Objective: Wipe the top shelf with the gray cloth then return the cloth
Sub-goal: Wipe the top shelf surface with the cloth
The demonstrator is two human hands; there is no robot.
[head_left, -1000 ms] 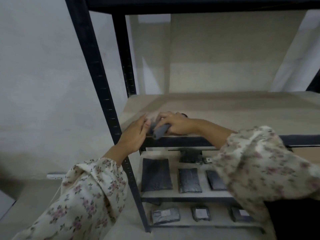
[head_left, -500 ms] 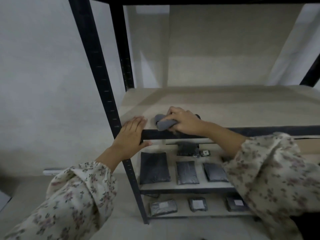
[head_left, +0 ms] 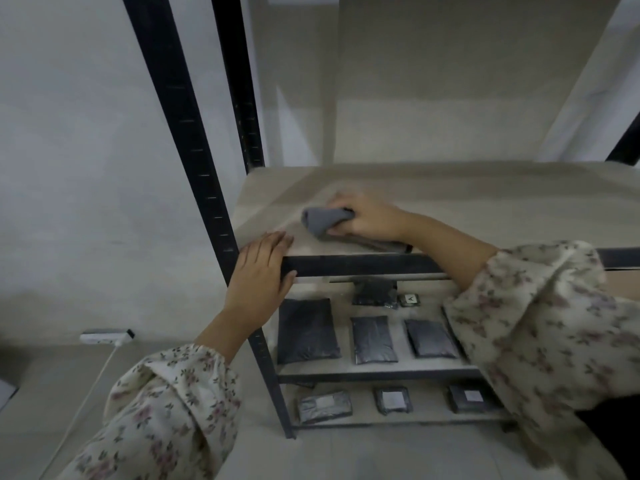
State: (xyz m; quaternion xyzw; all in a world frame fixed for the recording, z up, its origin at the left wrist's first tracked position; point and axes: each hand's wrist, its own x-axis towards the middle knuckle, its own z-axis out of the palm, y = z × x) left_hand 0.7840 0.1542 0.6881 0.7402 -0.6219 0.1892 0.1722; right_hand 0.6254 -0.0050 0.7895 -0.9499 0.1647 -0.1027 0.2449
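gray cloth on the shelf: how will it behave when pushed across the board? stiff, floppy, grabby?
Probably floppy: the gray cloth is bunched into soft folds under the right hand, with a flat tail trailing toward the shelf's front rail. Likely light, since one hand gathers it easily. It may crumple rather than slide flat on the matte shelf board, so it needs downward pressure.

Gray cloth (head_left: 323, 221), black frame (head_left: 356, 265), floral sleeve (head_left: 554, 317).

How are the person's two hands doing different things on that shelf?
The right hand is closed around the gray cloth, out on the shelf board. The left hand holds nothing; it lies flat and open over the black front rail near the corner post. Both wear floral sleeves.
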